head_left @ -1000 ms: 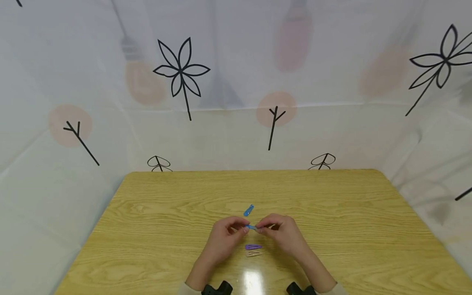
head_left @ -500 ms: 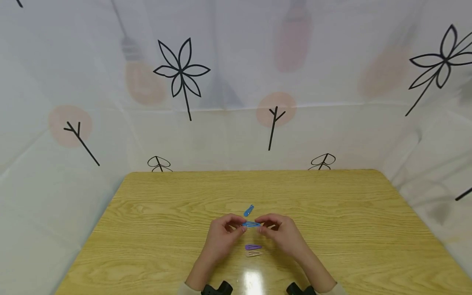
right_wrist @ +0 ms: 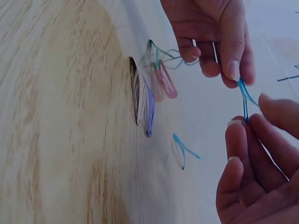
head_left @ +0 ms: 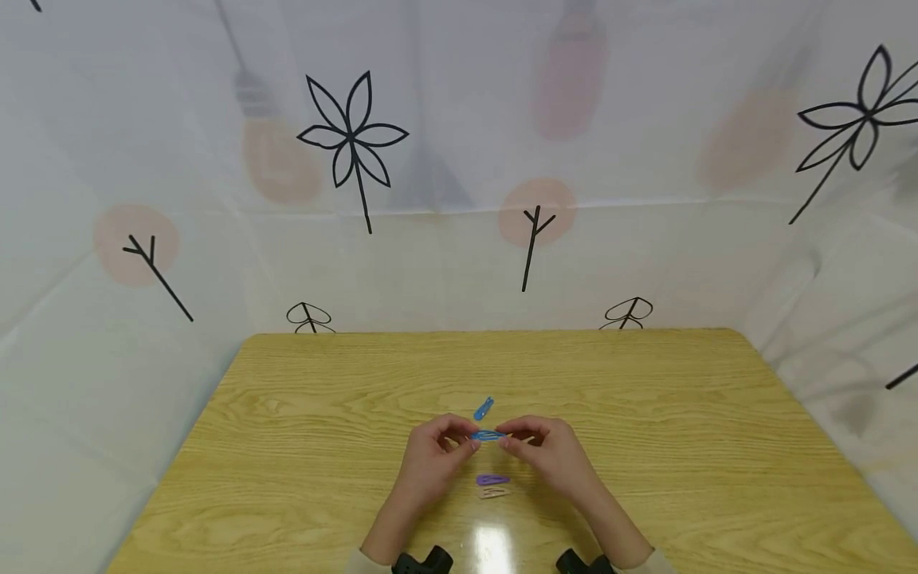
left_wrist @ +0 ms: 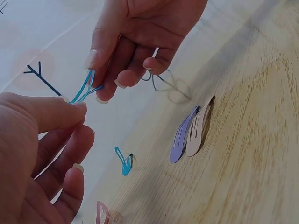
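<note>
Between my two hands, held above the table, is a blue snap hair clip. My left hand pinches one end of it with thumb and index finger. My right hand has its thumb and fingertips at the other end. Both wrist views show the held clip's strands spread apart near the right fingertips. Beyond the hands lies a second blue hair clip, its parts also splayed in the right wrist view. A purple hair clip and a beige hair clip lie side by side nearer me.
The wooden table carries the loose clips near its middle. A pale printed cloth hangs behind the table and along both sides. Dark wrist-worn devices show at the bottom edge.
The held clip has turned from nearly edge-on to showing its flat face and sits slightly farther from me. My left hand shifted slightly away and left. The clips on the table have not moved.
</note>
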`<action>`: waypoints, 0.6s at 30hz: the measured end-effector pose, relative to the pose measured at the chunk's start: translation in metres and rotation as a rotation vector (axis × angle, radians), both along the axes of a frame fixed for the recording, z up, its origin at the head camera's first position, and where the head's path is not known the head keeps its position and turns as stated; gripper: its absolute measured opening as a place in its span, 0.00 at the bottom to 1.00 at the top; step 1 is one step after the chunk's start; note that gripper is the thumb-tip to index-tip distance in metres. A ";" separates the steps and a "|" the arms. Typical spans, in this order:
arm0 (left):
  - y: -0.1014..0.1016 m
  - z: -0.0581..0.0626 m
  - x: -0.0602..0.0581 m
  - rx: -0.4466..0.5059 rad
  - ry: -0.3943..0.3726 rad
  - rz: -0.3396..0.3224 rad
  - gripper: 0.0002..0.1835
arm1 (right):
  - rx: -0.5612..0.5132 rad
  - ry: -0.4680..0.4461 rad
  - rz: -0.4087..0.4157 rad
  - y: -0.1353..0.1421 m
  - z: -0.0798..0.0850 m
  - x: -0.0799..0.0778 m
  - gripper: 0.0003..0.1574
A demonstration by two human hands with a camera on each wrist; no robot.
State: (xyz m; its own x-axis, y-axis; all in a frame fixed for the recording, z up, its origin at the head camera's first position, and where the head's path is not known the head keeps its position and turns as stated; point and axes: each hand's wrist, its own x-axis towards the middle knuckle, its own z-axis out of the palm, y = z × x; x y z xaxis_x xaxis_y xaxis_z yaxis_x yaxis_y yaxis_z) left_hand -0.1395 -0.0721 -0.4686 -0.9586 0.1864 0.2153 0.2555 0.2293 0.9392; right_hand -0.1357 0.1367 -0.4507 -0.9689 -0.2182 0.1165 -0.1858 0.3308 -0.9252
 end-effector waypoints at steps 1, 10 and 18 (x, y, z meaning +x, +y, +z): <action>0.000 0.000 0.000 0.001 -0.001 -0.001 0.07 | -0.003 0.005 -0.003 0.000 0.000 0.000 0.09; 0.001 0.001 0.001 -0.035 -0.024 0.014 0.04 | 0.016 0.050 -0.046 -0.001 -0.003 0.000 0.04; 0.002 0.003 0.002 -0.030 -0.042 0.022 0.03 | -0.015 0.050 -0.033 -0.001 0.000 0.001 0.04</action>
State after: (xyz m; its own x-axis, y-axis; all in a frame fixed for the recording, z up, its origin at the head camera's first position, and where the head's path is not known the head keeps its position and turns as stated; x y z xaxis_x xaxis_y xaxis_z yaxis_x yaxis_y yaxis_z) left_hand -0.1373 -0.0703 -0.4654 -0.9705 0.1712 0.1695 0.2108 0.2629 0.9415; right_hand -0.1344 0.1354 -0.4510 -0.9685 -0.1837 0.1681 -0.2210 0.3235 -0.9200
